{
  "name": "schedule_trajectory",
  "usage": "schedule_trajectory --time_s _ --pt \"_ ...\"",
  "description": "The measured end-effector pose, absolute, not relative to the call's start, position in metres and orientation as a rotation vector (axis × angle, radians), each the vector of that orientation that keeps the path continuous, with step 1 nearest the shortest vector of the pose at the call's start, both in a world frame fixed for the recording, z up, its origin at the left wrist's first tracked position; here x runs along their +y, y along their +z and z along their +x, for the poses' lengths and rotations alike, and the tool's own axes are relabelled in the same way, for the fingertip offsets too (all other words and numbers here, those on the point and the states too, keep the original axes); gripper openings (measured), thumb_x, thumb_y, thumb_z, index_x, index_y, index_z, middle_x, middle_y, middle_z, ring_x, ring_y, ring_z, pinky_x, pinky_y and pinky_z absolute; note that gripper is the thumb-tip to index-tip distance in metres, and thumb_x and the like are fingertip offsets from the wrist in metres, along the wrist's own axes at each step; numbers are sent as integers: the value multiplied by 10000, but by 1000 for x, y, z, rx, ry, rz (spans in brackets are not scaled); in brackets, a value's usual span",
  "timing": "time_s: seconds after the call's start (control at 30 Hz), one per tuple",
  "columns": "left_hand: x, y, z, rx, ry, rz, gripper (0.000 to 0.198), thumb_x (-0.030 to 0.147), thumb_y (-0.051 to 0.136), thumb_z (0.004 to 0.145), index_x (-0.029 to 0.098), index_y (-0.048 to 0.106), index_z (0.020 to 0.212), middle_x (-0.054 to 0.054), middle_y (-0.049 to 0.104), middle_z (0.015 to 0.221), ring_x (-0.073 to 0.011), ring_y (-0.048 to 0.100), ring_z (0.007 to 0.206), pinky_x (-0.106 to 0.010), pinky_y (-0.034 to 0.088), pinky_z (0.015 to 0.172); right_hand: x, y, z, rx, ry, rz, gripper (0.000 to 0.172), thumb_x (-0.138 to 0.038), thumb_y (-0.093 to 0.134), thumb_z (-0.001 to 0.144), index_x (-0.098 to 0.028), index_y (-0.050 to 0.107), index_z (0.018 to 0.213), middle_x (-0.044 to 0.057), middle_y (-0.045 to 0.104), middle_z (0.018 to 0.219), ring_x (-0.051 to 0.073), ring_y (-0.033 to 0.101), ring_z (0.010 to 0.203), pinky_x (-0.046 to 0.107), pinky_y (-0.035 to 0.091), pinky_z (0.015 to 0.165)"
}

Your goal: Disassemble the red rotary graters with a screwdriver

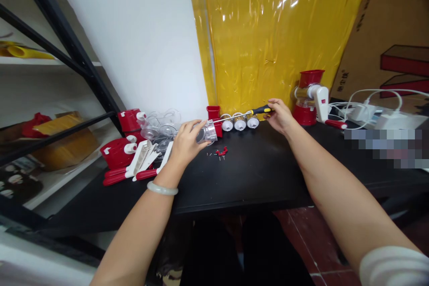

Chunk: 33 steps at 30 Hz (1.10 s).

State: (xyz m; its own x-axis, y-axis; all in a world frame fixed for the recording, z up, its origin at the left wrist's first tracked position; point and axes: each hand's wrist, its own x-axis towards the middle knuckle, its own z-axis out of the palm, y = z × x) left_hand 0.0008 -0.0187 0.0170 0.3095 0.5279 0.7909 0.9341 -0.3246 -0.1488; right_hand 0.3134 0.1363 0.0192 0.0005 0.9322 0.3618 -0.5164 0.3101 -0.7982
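My left hand [188,139] is closed around a clear plastic cylinder part [210,131], held above the black table. In my right hand [279,116] is the black and yellow handle of a screwdriver [260,110]; its long shaft points left toward the clear part. Whether the tip touches inside the part I cannot tell. Below, on the table, lie a small red plastic piece [221,151] and several tiny screws [221,158]. Behind the hands stand three drum-shaped grater parts [239,124] with white ends, beside a red part [213,111].
Red bases [117,154], white crank handles with red grips [140,160] and clear housings [156,125] crowd the left. An assembled red rotary grater [305,100] stands at right, near white cables and adapters [390,118]. The black table's [234,187] front edge faces me.
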Motion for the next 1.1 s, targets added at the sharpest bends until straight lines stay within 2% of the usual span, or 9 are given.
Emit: schedule_trajectory --time_s 0.13,0.3,0.4,0.53,0.63,0.77,0.9,1.0,1.1 --pt "-20 16 5 -1298 -852 -1983 655 349 786 771 228 551 1370 -107 623 1276 -276 560 1157 -415 480 1005 131 24 317 -981 1337 -360 189 -338 643 673 -246 510 771 -21 567 701 143 572 643 274 500 556" --pt "-21 15 6 -1310 -850 -1988 636 341 778 778 236 556 1365 -108 619 1284 -280 555 1170 -421 479 1003 143 16 315 -1086 1056 -685 463 -678 579 766 -241 461 672 -41 394 494 120 390 410 267 357 400" --pt "-20 14 5 -1318 -857 -1987 630 337 779 777 245 560 1361 -107 615 1287 -281 551 1172 -427 473 1008 145 14 313 -1077 1044 -699 377 -539 683 733 -242 454 687 -66 360 504 95 338 407 249 365 414" --pt "-22 16 8 -1319 -836 -1974 656 354 762 793 266 527 1399 -105 597 1279 -279 538 1170 -415 466 1014 136 18 315 -994 1242 -501 190 -319 634 698 -244 465 739 -24 526 680 132 522 581 253 467 505" --pt "-26 18 12 -1374 -741 -1930 635 378 705 839 341 490 1435 -114 544 1296 -293 510 1174 -417 489 960 133 20 314 -987 1280 -477 199 -392 606 747 -242 476 741 -11 553 694 145 550 592 266 473 504" --pt "-28 20 17 -1359 -595 -1936 521 355 615 900 447 510 1401 -123 462 1327 -321 450 1198 -476 475 948 137 17 310 -1067 1105 -623 418 -614 606 790 -232 461 703 -52 434 529 92 389 391 252 382 416" --pt "-26 16 21 -1319 -546 -1998 453 281 569 923 482 570 1329 -108 421 1382 -347 374 1272 -553 423 985 138 17 310 -1079 1080 -652 319 -459 693 752 -238 465 720 -89 378 495 65 316 361 229 368 407" --pt "-24 11 23 -1336 -528 -2009 409 246 561 922 459 625 1266 -97 398 1433 -358 328 1323 -562 416 977 134 20 313 -971 1206 -540 213 -297 672 695 -246 476 761 -74 479 591 74 421 430 217 414 439" --pt "-23 7 23 -1338 -553 -2005 379 232 552 925 440 652 1226 -90 389 1453 -360 309 1349 -580 388 999 132 22 316 -964 1273 -484 212 -338 662 694 -245 484 763 -47 541 652 103 512 504 231 440 448"
